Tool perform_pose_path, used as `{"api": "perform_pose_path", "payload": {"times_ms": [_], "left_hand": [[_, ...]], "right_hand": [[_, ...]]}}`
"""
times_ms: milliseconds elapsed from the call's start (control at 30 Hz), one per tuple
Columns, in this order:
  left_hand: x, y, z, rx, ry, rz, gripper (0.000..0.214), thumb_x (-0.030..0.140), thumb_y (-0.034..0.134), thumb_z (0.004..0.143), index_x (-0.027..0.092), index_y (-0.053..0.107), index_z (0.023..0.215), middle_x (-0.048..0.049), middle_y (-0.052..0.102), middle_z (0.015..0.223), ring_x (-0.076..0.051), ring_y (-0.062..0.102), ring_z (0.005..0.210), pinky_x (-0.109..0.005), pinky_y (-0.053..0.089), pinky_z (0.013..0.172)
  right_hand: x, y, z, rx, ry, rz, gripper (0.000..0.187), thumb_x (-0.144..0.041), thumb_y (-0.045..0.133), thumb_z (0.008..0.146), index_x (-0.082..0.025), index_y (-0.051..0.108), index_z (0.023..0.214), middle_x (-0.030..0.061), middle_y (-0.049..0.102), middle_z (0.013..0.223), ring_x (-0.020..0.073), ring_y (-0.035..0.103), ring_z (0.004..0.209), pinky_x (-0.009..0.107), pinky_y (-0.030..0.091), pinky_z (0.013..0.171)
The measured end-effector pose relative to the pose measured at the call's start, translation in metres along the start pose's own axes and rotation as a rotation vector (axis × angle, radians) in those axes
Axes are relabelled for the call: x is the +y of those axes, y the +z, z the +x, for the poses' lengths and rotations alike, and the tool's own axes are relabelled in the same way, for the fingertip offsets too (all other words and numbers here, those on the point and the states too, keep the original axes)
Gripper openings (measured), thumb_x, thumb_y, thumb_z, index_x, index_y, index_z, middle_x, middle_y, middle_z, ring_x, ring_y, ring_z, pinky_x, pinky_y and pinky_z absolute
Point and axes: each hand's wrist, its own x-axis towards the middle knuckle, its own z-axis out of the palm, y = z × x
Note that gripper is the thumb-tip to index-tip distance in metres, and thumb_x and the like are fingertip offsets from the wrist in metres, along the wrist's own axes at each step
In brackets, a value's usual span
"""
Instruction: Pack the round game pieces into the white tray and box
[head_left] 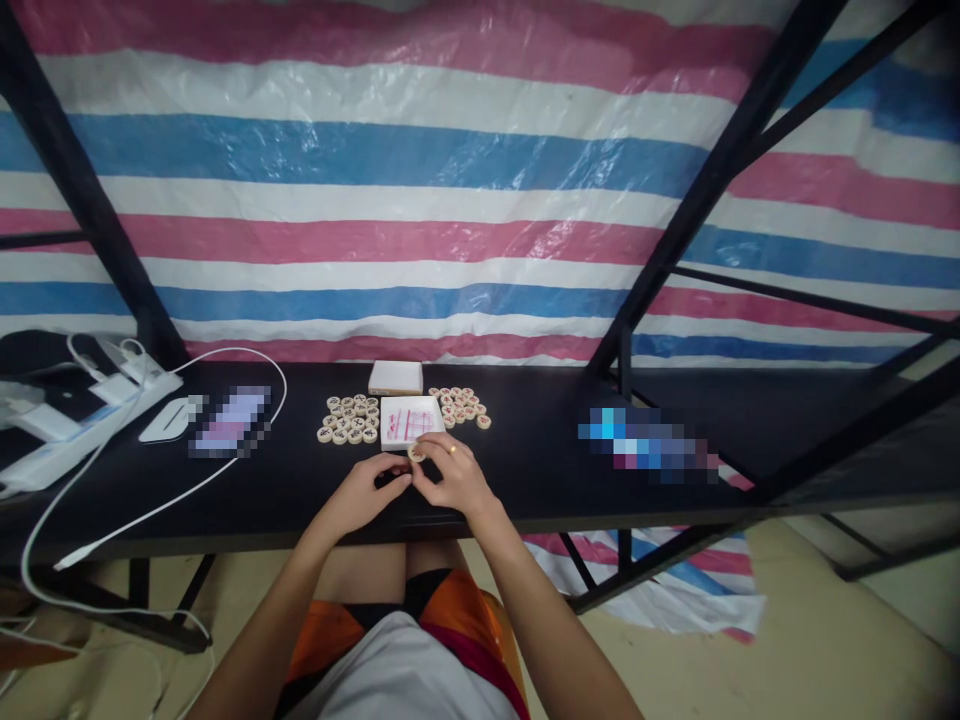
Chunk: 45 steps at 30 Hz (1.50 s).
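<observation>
Xiangqi piece (416,453) up at the fingertips, right by the near side of the shallow white box (394,446), not far in from the surface's front edge! Right hand (454,478) has it, thumb and index finger closed on it in a pinch; left hand (367,492) hovers just beside, thumb and fingers bent with a small gap, and whether its tips touch the disc I can't tell. Held by so little, the piece could slip if that pinch loosens or the hands bump, and a round disc landing on its rim might well roll off the front of the black surface (540,450). Watch the neighbours: dark-marked pieces (354,436) sit grouped off the box's left side, red-marked pieces (460,411) crowd its right, so a wide sweep either way could scatter them. Behind, a second white tray (396,377) lies near the rear edge, leaving little depth for a push. Room? Rightward, black surface runs between the red-marked pieces and a pixelated patch (645,445). Toward the front left corner it tightens: a white cable (150,513) trails across, an easy snag for a wandering wrist.
</observation>
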Motion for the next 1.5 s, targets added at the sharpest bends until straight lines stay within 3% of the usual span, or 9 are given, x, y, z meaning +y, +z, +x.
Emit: {"api": "perform_pose_path", "payload": {"times_ms": [200,500,700,767,1033,1267,1500], "left_hand": [[-0.001,-0.002,0.001,0.022,-0.054,-0.091,0.025,0.034,0.051,0.086,0.016,0.065,0.095,-0.0048,0.069,0.093,-0.018,0.062,0.084,-0.031,0.049,0.082],[-0.004,-0.003,0.005,0.09,-0.117,-0.132,0.021,0.034,0.051,0.082,0.016,0.061,0.081,-0.0024,0.067,0.079,-0.016,0.061,0.074,-0.028,0.048,0.074],[0.003,-0.005,0.006,0.091,-0.124,-0.069,0.02,0.033,0.048,0.08,0.016,0.059,0.075,-0.0009,0.063,0.072,-0.015,0.057,0.069,-0.026,0.046,0.069],[0.004,-0.005,0.006,0.079,-0.116,-0.055,0.02,0.032,0.048,0.08,0.016,0.059,0.076,-0.0009,0.062,0.072,-0.015,0.057,0.069,-0.025,0.046,0.068],[0.004,-0.005,0.006,0.063,-0.141,-0.055,0.026,0.038,0.052,0.081,0.016,0.064,0.087,-0.003,0.068,0.078,-0.017,0.061,0.074,-0.027,0.047,0.071],[0.0,-0.005,0.006,0.08,-0.159,-0.044,0.031,0.043,0.05,0.083,0.016,0.065,0.084,-0.0025,0.066,0.075,-0.017,0.059,0.071,-0.025,0.045,0.067],[0.0,-0.007,0.006,0.087,-0.167,-0.01,0.038,0.044,0.044,0.087,0.016,0.064,0.072,-0.0022,0.066,0.074,-0.018,0.06,0.076,-0.026,0.045,0.071]], "right_hand": [[-0.006,0.001,0.01,-0.138,0.011,0.03,0.02,-0.019,0.049,0.082,-0.02,0.061,0.098,0.0064,0.065,0.099,0.016,0.06,0.095,0.029,0.048,0.086],[-0.01,0.003,0.011,-0.234,0.14,0.106,0.02,-0.023,0.051,0.085,-0.021,0.06,0.103,0.004,0.062,0.096,0.0122,0.059,0.077,0.024,0.047,0.075],[-0.007,0.006,0.003,-0.187,0.511,0.537,0.027,-0.037,0.059,0.082,-0.02,0.062,0.103,0.0027,0.067,0.09,0.0115,0.06,0.072,0.022,0.046,0.065],[-0.005,0.007,0.001,-0.19,0.567,0.606,0.027,-0.04,0.058,0.083,-0.019,0.065,0.098,0.0016,0.068,0.085,0.0119,0.06,0.072,0.023,0.044,0.066],[-0.003,0.006,0.001,-0.172,0.583,0.594,0.022,-0.039,0.058,0.081,-0.018,0.065,0.086,-0.0053,0.055,0.058,0.0089,0.047,0.053,0.02,0.036,0.055],[-0.001,0.011,-0.001,-0.145,0.64,0.708,0.017,-0.031,0.063,0.075,-0.019,0.061,0.087,-0.0029,0.066,0.066,0.0117,0.059,0.061,0.023,0.044,0.064],[-0.006,0.008,-0.001,-0.156,0.588,0.728,0.018,-0.029,0.064,0.076,-0.02,0.062,0.091,0.0025,0.071,0.086,0.0161,0.067,0.081,0.029,0.049,0.075]]}}
